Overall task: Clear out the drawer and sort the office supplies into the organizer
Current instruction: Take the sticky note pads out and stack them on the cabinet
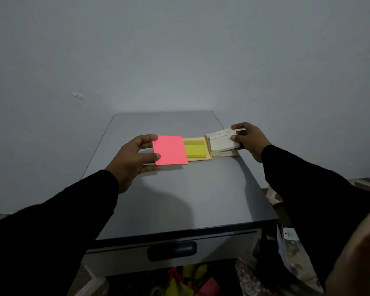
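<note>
Below the desk (179, 201) the open drawer (171, 251) is dim: only blurred yellow, red and pink shapes (188, 283) show, too dark to name. At the right edge a clear packet (287, 248) is partly cut off by the sleeve. Toward the desk's far edge, the left hand (135, 157) pinches a pink sticky-note pad (170, 150) between thumb and fingers. The right hand (249, 139) grips a white paper stack (222, 142). Between them lies a yellow sticky-note pad (194, 151) on a tan card.
</note>
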